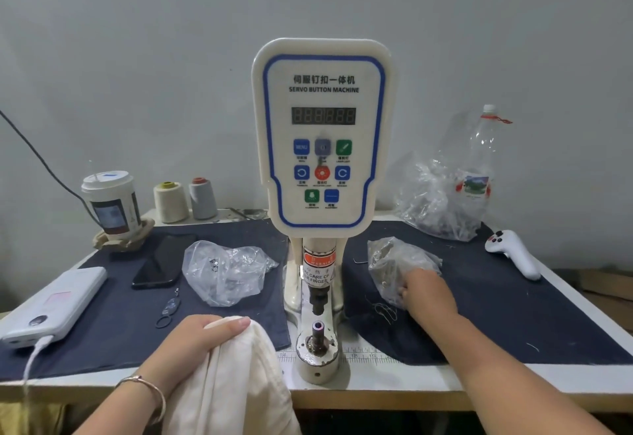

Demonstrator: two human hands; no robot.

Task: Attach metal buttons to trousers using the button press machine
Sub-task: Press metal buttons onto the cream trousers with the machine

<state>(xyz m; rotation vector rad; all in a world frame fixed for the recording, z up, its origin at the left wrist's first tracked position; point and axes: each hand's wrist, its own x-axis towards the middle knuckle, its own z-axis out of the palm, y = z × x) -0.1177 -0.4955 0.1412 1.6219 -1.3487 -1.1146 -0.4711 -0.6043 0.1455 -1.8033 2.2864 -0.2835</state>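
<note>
Two hands: left [202, 332] gripping trousers [236, 376], right [426, 292] perhaps inside bag [394, 263].

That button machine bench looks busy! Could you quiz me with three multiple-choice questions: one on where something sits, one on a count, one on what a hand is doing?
1. Where is the phone?
A. left of the button machine
B. right of it
C. on top of it

2. How many thread spools stand by the wall?
A. one
B. two
C. four

3. What is the left hand doing?
A. lying flat
B. pressing a key
C. holding the white trousers

Answers: 1 A, it lies on the dark cloth on the left. 2 B, a cream one and a grey one. 3 C, its fingers curl round the fabric.
</note>
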